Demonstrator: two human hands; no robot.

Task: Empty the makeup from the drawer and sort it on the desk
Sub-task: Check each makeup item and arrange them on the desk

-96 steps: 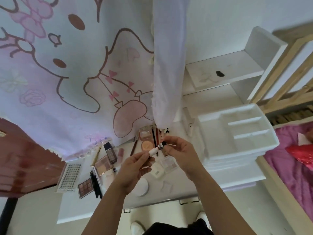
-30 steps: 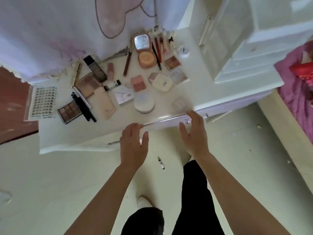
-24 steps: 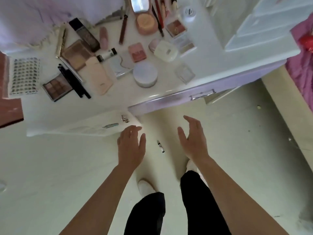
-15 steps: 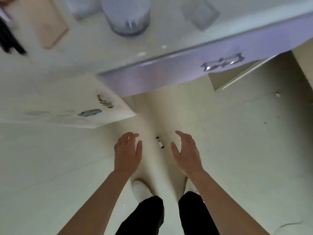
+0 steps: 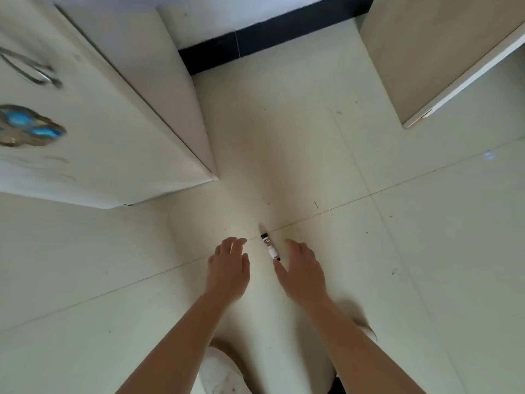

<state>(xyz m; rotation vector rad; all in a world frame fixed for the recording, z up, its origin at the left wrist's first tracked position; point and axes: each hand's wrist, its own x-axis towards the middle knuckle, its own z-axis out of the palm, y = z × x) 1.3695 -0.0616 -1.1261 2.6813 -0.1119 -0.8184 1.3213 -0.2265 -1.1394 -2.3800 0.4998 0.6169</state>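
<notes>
Fingers (image 5: 295, 245) on both hands are spread and loose, nothing in them. Right hand (image 5: 302, 273) has its thumb nearly touching the near end of the little makeup tube (image 5: 270, 248), which is lying on the floor tiles (image 5: 383, 280), with the left hand (image 5: 228, 270) at its 8 o'clock. So that one needs rescuing before it gets sorted. Desktop's out of shot, so no clue about the rest.
</notes>
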